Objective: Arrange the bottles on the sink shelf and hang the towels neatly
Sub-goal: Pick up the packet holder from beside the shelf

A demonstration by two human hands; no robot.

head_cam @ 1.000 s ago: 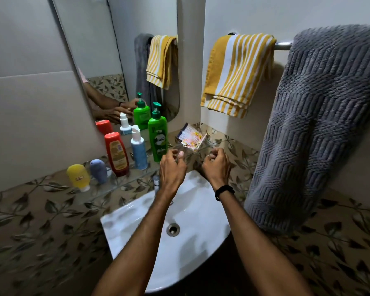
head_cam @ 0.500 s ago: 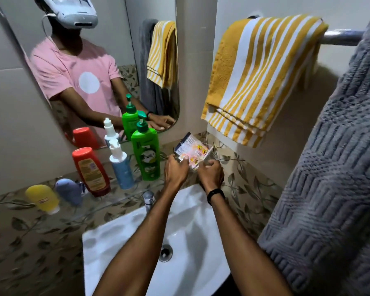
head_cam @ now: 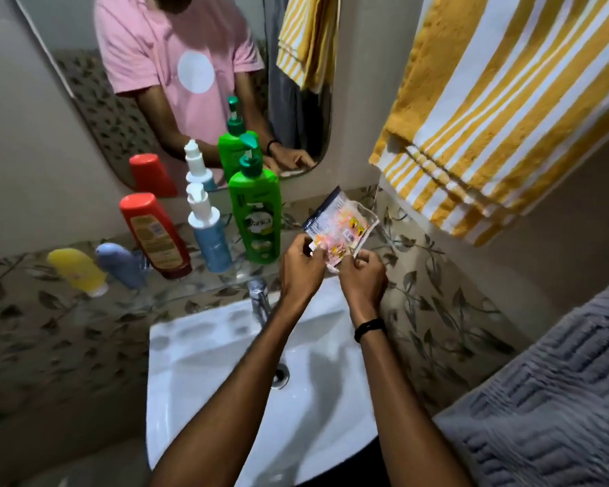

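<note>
Both hands hold 1 small packet above the sink.

Left hand (head_cam: pixel 301 263) and right hand (head_cam: pixel 363 275) pinch the packet's (head_cam: pixel 341 224) lower edge; 5 bottles (head_cam: pixel 255 216) stand on the glass shelf (head_cam: pixel 225 275); striped towel (head_cam: pixel 507 110) and grey towel (head_cam: pixel 556 391) hang right.

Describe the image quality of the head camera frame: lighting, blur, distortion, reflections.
Head view: dim, warm indoor light; wide-angle bend curves the mirror edge and stretches the striped towel at the right. Motion smear softens the patterned tiles and the grey towel. Arm shadows fall in the sink. The packet held by both hands is glossy and its print is unreadable. The mirror doubles the bottles.
</note>
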